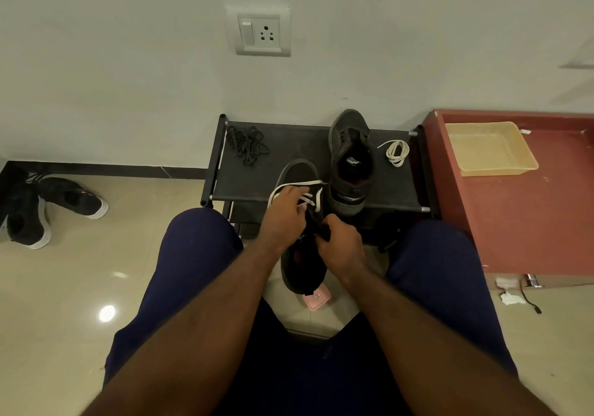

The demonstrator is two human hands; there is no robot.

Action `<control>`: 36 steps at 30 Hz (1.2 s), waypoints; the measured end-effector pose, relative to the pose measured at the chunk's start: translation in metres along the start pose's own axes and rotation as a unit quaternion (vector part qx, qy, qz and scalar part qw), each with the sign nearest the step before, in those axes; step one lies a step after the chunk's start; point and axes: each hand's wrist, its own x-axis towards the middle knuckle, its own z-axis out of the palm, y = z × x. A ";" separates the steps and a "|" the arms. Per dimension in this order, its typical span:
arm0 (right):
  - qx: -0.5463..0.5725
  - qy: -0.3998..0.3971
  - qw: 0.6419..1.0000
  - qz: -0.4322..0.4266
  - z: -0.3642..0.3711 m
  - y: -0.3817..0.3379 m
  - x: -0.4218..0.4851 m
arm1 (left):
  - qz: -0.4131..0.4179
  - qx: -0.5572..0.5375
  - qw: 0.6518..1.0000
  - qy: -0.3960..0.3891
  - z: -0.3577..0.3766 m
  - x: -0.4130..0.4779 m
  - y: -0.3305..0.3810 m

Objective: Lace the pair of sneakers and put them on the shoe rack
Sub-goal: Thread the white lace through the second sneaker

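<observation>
Sneaker (302, 269) in hand: held between the knees above the floor, heel twd the person, toe over the front edge of the shoe rack (257, 177). Can't tell if the toe touches the rack. White lace (299, 184) crosses the toe-end eyelets, w/ a slack loop hanging out on the left. Second sneaker (350, 161) lies on the rack top, unlaced, toe twd the wall. Spare lace (397, 152) is coiled just beside it on the right.

L hand (284, 213): fingers curled on the white lace at the eyelet rows. R hand (342, 242): fingers wrapped round the sneaker's upper nr the tongue, steadying it.

Risks (judgement):
- Slack loop could pull through unevenly, so one end finishes short. Cause: tugging one side only.
- Skipped or doubled eyelet. Cause: L hand covers the rows being worked.
- Sneaker twists or drops. Cause: only the R grip supports it.
- Elbow or toe nudges the second sneaker, which overhangs the rack's front edge.

Hidden / unclear:
- Lace tips and no. of rows done: under the L hand.
- R fingertips: tucked out of sight.
- Lower rack shelves: behind the knees and sneaker.
- Pink item (316, 300) on the floor below the heel: partly covered, can't ID.
</observation>
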 end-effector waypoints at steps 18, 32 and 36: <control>0.013 0.006 1.000 0.004 0.002 0.003 0.001 | -0.198 -0.133 0.953 0.184 -0.023 0.009 -0.011; -0.008 -0.011 1.000 0.002 0.003 0.001 -0.001 | -0.038 0.070 0.996 -0.043 0.003 0.005 -0.005; 0.012 -0.005 1.000 -0.003 0.004 0.001 0.000 | -0.118 -0.063 0.991 0.019 -0.001 0.004 -0.004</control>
